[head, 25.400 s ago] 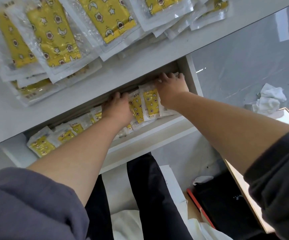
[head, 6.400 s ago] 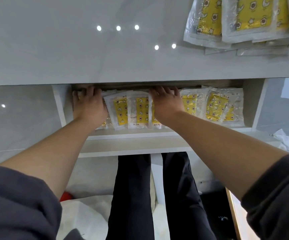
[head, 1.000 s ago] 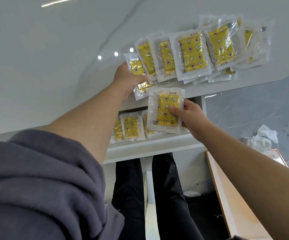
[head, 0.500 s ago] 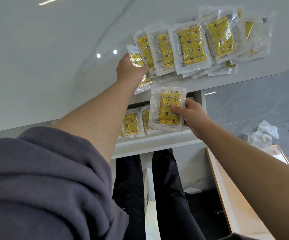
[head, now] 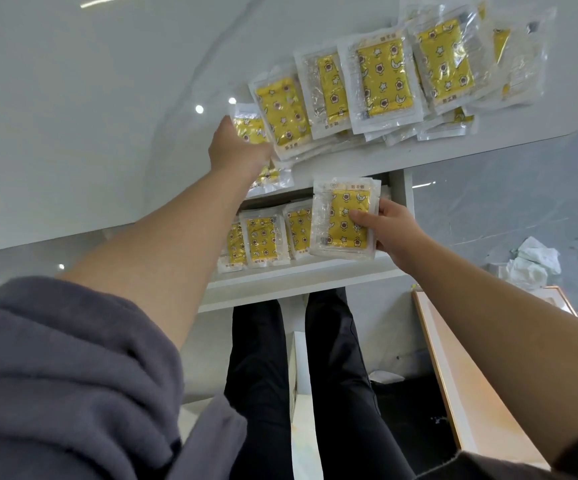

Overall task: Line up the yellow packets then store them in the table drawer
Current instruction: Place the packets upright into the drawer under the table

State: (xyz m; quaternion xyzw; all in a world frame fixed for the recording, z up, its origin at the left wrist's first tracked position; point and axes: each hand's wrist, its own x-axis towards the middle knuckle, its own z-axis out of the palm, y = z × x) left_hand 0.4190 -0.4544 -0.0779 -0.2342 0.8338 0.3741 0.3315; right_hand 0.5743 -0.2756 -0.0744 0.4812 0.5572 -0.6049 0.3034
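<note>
Yellow star-print packets in clear wrappers lie fanned in an overlapping row at the far right of the white table. My left hand reaches into the row's left end and grips the end packet; its fingers are hidden behind the packets. My right hand pinches a small stack of packets upright over the right part of the open drawer. Several packets stand lined up inside the drawer, left of the held stack.
My legs in black trousers are below the drawer. A pale wooden board runs along the right near my right forearm. Crumpled white tissues lie on the grey floor to the right.
My left hand has pushed a little farther up into the left end of the row on the table. My right hand keeps the stack over the drawer, nearly still.
</note>
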